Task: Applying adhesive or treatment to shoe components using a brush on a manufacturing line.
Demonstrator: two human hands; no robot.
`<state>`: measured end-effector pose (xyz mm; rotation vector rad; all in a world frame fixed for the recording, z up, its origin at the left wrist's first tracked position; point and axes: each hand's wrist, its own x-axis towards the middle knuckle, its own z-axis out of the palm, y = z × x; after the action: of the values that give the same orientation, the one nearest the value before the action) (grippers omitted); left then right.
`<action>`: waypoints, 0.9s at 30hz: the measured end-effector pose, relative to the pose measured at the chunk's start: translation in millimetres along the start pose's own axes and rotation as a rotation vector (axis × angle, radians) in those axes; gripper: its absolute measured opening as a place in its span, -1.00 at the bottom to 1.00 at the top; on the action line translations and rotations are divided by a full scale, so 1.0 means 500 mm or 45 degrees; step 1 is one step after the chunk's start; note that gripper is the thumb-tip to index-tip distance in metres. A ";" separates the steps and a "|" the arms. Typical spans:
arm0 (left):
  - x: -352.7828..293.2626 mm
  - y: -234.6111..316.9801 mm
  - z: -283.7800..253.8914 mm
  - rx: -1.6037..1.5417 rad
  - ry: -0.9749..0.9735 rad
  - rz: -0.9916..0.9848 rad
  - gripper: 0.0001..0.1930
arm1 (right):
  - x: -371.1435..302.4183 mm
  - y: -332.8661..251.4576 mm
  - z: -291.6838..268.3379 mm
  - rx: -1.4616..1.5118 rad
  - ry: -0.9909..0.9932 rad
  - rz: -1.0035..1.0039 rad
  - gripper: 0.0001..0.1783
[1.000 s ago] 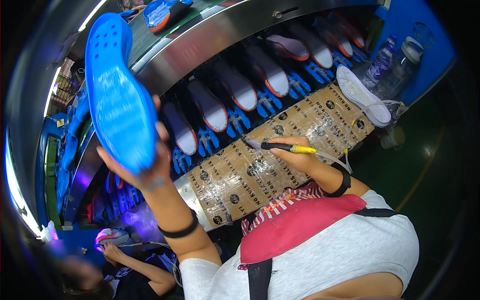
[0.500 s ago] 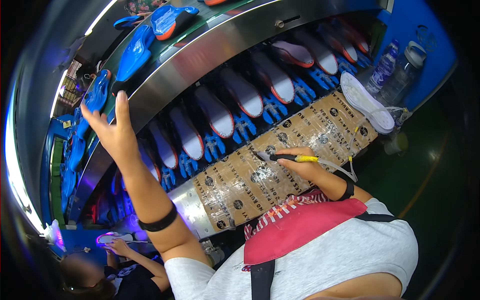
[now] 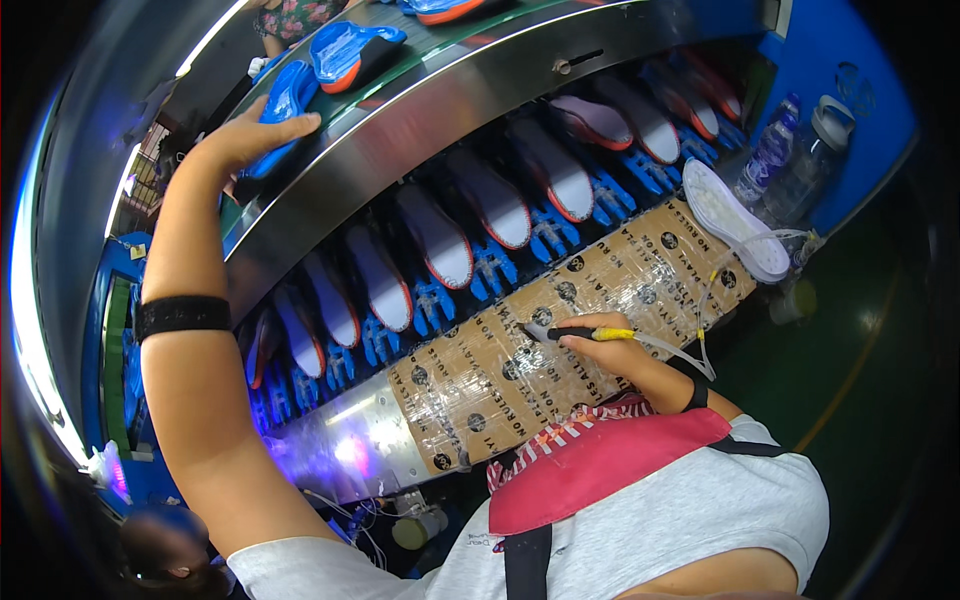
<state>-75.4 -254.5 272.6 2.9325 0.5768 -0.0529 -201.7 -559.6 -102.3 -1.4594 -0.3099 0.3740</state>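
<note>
My left hand (image 3: 245,138) reaches to the upper conveyor and closes around a glossy blue shoe-shaped piece (image 3: 290,92). Its thumb lies across the near side, while the other fingers are partly hidden. In my right hand (image 3: 610,352) is a glue brush (image 3: 566,333) with a black handle and yellow tape, fed by a clear hose (image 3: 665,347). The bristles hover over or touch the cardboard-covered ledge (image 3: 560,375); I cannot tell which. Beyond the ledge, a row of pale shoe soles (image 3: 430,235) with red-orange edges rests on blue holders (image 3: 493,270).
More blue shoe-shaped pieces (image 3: 350,50) lie on the green conveyor belt (image 3: 425,65) behind a metal rail (image 3: 385,125). At right are a white sole (image 3: 735,220), a purple-labelled bottle (image 3: 768,155) and a clear bottle (image 3: 808,165). Co-workers appear at lower left and top left.
My left hand has moved up and right onto a blue piece on the conveyor. My right hand and the brush have shifted slightly right and down.
</note>
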 end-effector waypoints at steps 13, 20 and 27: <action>0.101 0.004 -0.007 0.129 0.037 -0.274 0.19 | -0.010 0.014 -0.026 -0.057 0.087 -0.082 -0.72; 0.126 -0.271 -0.103 0.861 0.370 0.219 -0.14 | -0.018 0.012 -0.035 -0.107 0.046 -0.050 -0.71; -0.016 -0.355 -0.013 0.710 0.777 0.091 -0.51 | -0.018 0.005 -0.026 -0.086 0.003 -0.029 -0.74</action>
<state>-150.1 -94.3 254.5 3.4997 0.6038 0.8458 -204.7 -574.9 -105.6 -1.5208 -0.3399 0.3462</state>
